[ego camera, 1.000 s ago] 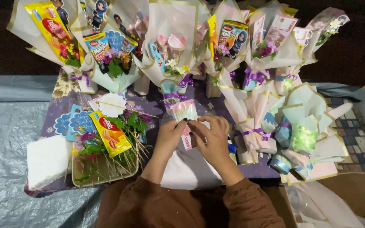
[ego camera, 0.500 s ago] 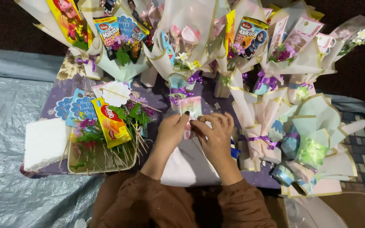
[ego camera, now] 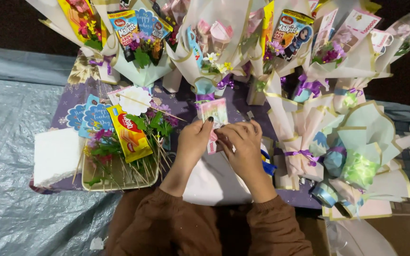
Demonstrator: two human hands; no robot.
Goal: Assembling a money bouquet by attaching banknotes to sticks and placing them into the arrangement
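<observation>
- The left hand and right hand together pinched a small pink paper slip at the view's centre.
- A white sheet lay under them.
- A tray of skewered decorations sat at nine o'clock; wrapped bouquets stood from twelve to three.

Left hand and right hand meet — fingers pinched (brown sleeves).

Folded pink paper partly hidden behind right hand.
</observation>
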